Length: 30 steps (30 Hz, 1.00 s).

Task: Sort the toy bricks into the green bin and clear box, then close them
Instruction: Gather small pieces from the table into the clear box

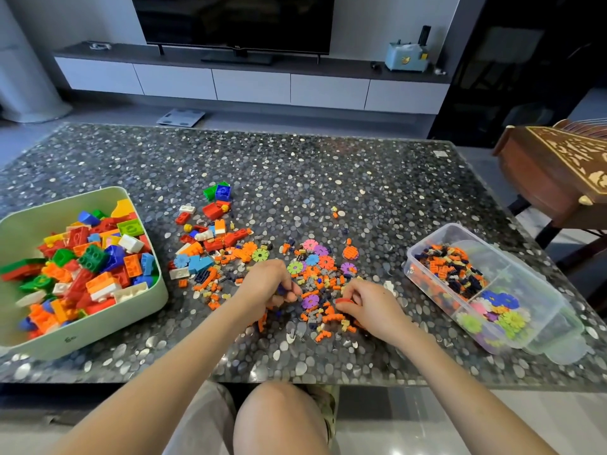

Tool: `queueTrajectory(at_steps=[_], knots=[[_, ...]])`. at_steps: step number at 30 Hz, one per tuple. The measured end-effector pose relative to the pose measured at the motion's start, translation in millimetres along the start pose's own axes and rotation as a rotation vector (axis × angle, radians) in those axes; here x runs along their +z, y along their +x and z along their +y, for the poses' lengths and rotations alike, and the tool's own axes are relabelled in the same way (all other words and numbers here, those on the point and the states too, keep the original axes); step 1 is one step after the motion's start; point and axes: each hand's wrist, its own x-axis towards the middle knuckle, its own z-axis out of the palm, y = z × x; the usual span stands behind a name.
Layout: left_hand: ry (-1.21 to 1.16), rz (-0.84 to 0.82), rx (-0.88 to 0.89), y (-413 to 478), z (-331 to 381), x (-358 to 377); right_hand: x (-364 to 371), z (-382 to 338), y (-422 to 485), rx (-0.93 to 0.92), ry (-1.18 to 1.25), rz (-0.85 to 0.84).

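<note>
Both bare forearms reach forward and converge. Left hand (269,285) palm down, fingers curled under, seemingly gripping a blue piece (281,289), though the grip is mostly hidden. Right hand (369,307) palm down, fingers curled, thumb and forefinger pinching a red piece (343,301). Hands near each other, not touching.

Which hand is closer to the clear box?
Right. The right hand picks at the toy bricks a little left of the clear box; the left hand is farther left, toward the green bin.
</note>
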Motion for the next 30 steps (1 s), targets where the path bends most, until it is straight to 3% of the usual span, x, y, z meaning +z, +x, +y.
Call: queueTrajectory(at_steps=[2,5,7,10,13,15,22,30], knots=[[0.093,-0.001,0.070,0,0,7,-2,-2,6,0.119,0.312,0.040],[0.202,-0.001,0.119,2,-1,15,-14,-1,21,0.323,0.963,0.076],[0.212,0.001,0.109,4,1,17,-23,2,37,0.373,1.108,0.130],[0.284,0.005,0.087,8,2,16,-26,4,63,0.430,0.881,0.198],[0.489,0.021,0.111,12,-3,16,-25,7,82,0.421,0.218,0.107],[0.586,0.023,0.130,14,-10,17,-24,8,84,0.404,-0.034,0.054],[0.742,0.082,0.277,16,-26,22,-17,10,72,0.243,-0.008,0.028],[0.942,0.020,0.259,17,-18,36,-27,2,80,0.236,-0.070,-0.158]])
